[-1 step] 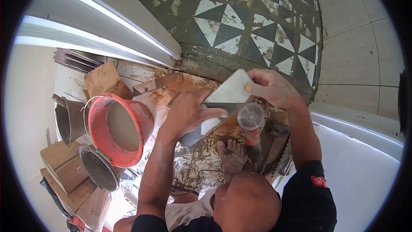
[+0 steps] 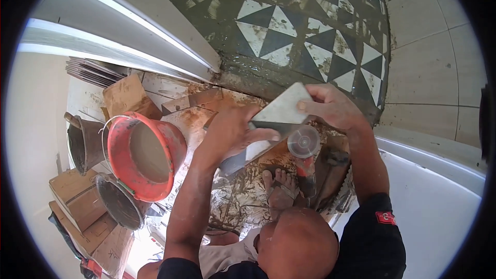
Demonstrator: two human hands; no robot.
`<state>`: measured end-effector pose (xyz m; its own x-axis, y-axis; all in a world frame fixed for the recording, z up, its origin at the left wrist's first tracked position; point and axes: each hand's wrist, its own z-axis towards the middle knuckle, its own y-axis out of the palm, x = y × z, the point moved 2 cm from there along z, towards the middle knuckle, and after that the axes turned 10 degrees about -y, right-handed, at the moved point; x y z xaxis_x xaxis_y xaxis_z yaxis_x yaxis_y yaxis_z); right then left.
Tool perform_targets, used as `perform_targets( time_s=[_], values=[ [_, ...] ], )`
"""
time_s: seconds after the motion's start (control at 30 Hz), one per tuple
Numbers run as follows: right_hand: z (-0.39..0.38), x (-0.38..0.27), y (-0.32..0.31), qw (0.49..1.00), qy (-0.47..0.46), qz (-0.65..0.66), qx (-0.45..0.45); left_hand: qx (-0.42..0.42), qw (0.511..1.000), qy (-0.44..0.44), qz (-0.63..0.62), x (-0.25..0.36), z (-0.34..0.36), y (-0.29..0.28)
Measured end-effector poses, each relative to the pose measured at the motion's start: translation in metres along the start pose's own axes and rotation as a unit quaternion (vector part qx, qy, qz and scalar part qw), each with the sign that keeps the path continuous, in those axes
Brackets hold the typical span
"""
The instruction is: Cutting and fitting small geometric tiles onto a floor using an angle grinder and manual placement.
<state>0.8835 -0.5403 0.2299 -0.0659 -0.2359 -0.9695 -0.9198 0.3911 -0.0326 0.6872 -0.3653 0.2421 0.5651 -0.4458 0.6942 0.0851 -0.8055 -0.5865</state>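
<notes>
My left hand [image 2: 227,132] and right hand [image 2: 333,107] grip the tile [image 2: 283,106], unlaid, just above centre, while the patterned floor [image 2: 269,27] at 1 o'clock appears laid, its slurry [image 2: 222,39] apparently uncleared.

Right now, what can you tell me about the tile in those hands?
The tile looks flat and hard, with straight edges and a face of white and dark grey areas. It is held up, turned at a slant in the picture. The right hand grips its upper right side, thumb on the face; the left hand holds the left side, hiding part of it. Its back is not visible.
</notes>
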Motion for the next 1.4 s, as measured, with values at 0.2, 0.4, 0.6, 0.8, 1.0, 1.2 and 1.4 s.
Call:
perform_targets(
  time_s=[0.2,0.4,0.6,0.8,1.0,1.2,1.4],
  values=[
    [-0.005,0.05,-0.036,0.985,0.032,0.167,0.026,0.138,0.986,0.077,0.052,0.02,0.049,0.009],
    [-0.005,0.101,-0.059,0.949,0.042,0.252,0.183,0.28,0.949,0.128,0.076,-0.004,0.054,0.04],
    [0.043,0.132,-0.036,0.939,0.055,0.286,0.182,0.251,0.953,0.018,0.169,-0.065,0.072,0.057],
    [0.068,0.148,-0.022,0.934,0.096,0.306,0.156,0.22,0.954,-0.021,0.203,-0.08,0.086,0.06],
    [0.079,0.152,-0.018,0.937,0.113,0.295,0.151,0.213,0.954,-0.023,0.21,-0.085,0.097,0.06],
    [0.085,0.157,-0.017,0.94,0.114,0.291,0.138,0.211,0.951,-0.03,0.224,-0.089,0.101,0.059],
    [0.089,0.159,-0.012,0.936,0.121,0.299,0.144,0.205,0.949,-0.043,0.234,-0.091,0.102,0.06]
  ],
)
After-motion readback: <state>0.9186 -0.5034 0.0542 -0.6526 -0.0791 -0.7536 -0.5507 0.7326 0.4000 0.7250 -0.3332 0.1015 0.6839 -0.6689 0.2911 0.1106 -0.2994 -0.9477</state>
